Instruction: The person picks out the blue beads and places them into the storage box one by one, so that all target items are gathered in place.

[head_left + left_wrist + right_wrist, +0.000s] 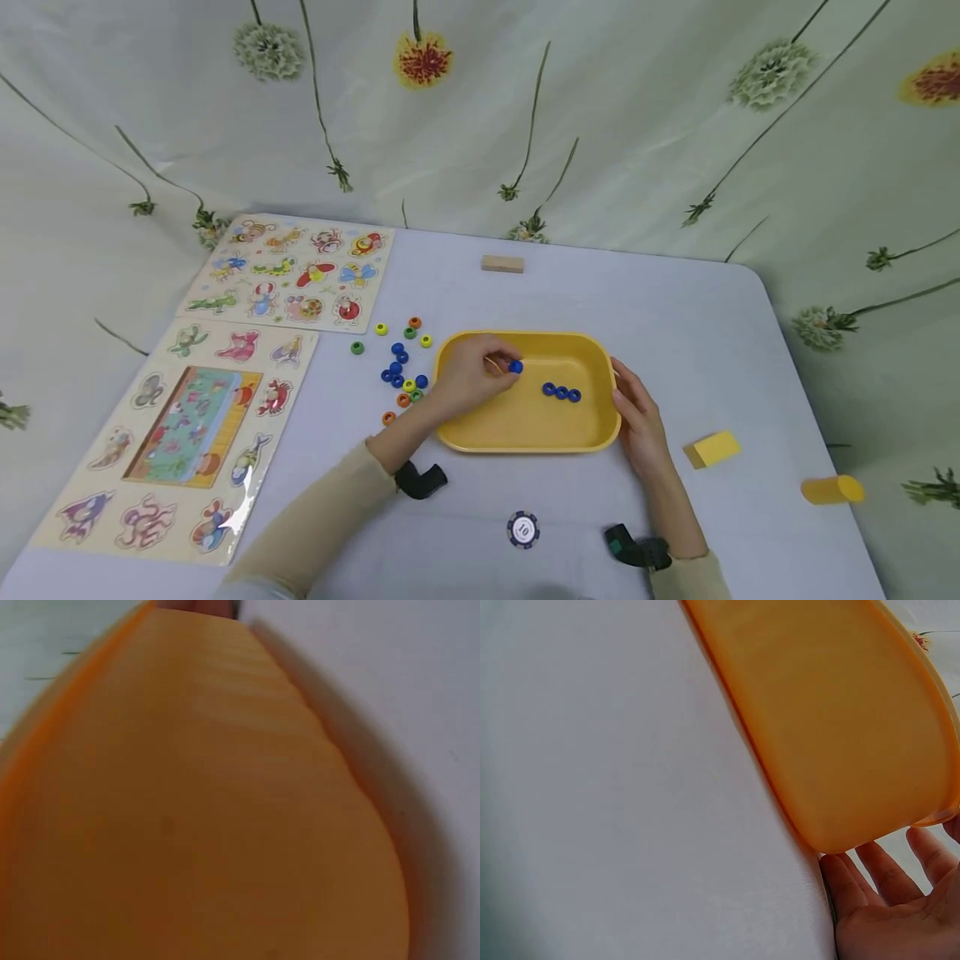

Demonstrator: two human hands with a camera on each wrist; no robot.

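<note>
A yellow tray (525,442) lies on the white table, and its surface fills most of the left wrist view. My left hand (474,371) is over the tray's left half, pinching a blue bead (515,367) between thumb and fingertips. To the right of that bead, three blue beads (562,392) lie in a row on the tray floor. At the tray's right end, my right hand (639,417) rests its fingertips against the outer wall. Those fingers (889,874) are spread and fairly straight in the right wrist view.
Loose blue, green, yellow and orange beads (396,368) lie left of the tray. Farther left are two picture boards (300,275). A wooden block (502,264) lies behind, a poker chip (522,530) in front, a yellow block (712,449) and yellow cylinder (832,490) at right.
</note>
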